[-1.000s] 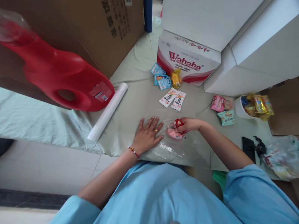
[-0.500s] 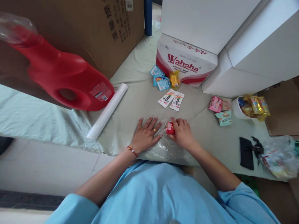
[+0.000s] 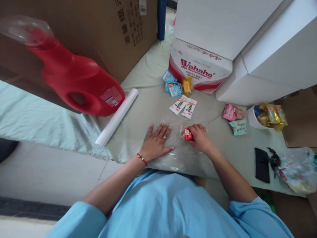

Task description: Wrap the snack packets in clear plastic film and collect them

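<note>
My left hand (image 3: 157, 142) lies flat with fingers spread on a clear plastic bag (image 3: 178, 158) spread over the pale green cloth (image 3: 146, 105). My right hand (image 3: 200, 137) is closed on a small red snack packet (image 3: 188, 134) and rests on the same bag, a little right of the left hand. Two white sachets (image 3: 183, 107) lie just beyond the hands. Blue packets (image 3: 172, 84) and a yellow packet (image 3: 186, 86) sit further back.
A red jug (image 3: 74, 82) and a white roll (image 3: 117, 116) lie at the left. A Wahaha carton (image 3: 199, 67) and white boxes (image 3: 250, 49) stand behind. Pink and green snacks (image 3: 234, 117), a white cup of snacks (image 3: 266, 115), a black phone (image 3: 262, 160) and a filled plastic bag (image 3: 298, 170) are at the right.
My right hand brought the red packet left toward my left hand, then drew slightly right; the pink packet seen beside it earlier no longer shows. The left hand stayed flat on the bag.
</note>
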A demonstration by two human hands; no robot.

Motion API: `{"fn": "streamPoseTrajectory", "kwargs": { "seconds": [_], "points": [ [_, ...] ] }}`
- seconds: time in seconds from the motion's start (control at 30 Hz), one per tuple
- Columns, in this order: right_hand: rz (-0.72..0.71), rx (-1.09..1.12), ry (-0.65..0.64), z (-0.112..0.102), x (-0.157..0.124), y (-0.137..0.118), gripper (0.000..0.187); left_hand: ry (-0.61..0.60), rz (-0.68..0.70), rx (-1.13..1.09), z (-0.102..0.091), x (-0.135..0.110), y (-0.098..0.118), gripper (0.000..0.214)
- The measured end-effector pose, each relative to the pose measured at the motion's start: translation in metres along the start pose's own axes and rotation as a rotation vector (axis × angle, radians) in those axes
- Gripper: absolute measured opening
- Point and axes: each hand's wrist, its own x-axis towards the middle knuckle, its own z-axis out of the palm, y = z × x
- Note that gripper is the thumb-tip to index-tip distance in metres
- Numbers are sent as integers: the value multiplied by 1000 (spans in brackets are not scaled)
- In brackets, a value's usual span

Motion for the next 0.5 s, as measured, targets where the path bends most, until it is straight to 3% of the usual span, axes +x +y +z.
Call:
{"fn": "streamPoseTrajectory", "kwargs": {
  "seconds": [0.13, 0.33, 0.5],
  "points": [
    [-117, 17, -21, 10, 1, -16, 47, 8, -1, 5, 1, 0, 0, 90],
    [-269, 164, 103, 36, -3, -10, 80, 7, 8, -1, 0, 0, 0, 86],
    [-329, 286, 179, 34, -12, 9, 60, 14, 3, -5, -1, 0, 0, 87]
  ]
}}
